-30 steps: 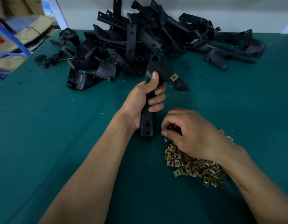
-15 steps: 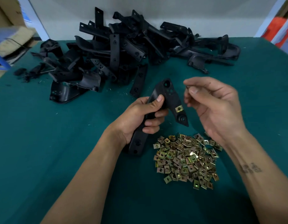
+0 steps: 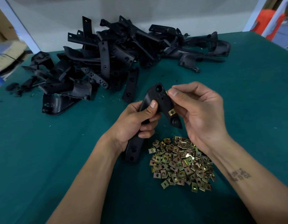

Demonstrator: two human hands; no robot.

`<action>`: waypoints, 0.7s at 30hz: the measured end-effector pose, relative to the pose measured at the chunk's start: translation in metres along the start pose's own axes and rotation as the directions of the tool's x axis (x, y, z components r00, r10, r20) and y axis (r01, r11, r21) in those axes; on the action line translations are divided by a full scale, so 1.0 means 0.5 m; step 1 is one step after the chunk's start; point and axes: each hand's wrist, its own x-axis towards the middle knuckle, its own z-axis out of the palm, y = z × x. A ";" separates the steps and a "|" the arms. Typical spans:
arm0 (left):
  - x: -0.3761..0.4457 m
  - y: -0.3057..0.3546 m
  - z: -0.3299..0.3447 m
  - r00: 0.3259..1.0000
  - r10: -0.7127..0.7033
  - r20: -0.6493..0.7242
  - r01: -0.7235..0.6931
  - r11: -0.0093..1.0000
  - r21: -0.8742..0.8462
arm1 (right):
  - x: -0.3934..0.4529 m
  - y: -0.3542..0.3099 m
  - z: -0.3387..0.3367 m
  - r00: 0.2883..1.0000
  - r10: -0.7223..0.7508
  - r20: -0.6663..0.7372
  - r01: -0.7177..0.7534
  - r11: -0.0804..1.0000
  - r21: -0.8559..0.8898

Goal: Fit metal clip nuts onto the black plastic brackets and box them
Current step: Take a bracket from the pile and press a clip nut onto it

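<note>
I'm gripping the bracket (image 3: 157,101) w/ my left hand (image 3: 135,125) above the table (image 3: 43,143), one clip nut (image 3: 171,112) already on. Right hand (image 3: 198,109) is pinching at its top edge; nut there hidden, can't tell. I'm judging it needs sliding on square, hole aligned. Spare nuts (image 3: 182,162) are lying just below.

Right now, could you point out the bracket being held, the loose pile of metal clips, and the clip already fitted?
bracket (image 3: 159,96), head view, on its upper black face below the big hole.
pile of metal clips (image 3: 180,162), head view, on the middle of the heap.
fitted clip (image 3: 171,112), head view, on its brass face.
</note>
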 end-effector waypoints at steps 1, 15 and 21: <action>0.000 0.000 0.001 1.000 0.000 -0.003 0.000 1.000 0.006 | 0.000 0.002 0.000 1.000 0.003 -0.009 -0.003 1.000 0.009; 0.006 -0.003 0.007 0.999 0.004 -0.050 0.001 0.994 0.109 | -0.022 0.024 0.028 0.963 0.054 -0.265 -0.026 0.994 0.110; 0.002 -0.004 -0.003 0.998 0.010 -0.061 -0.006 0.998 0.059 | -0.017 0.019 0.023 0.986 -0.002 -0.169 0.005 1.000 0.016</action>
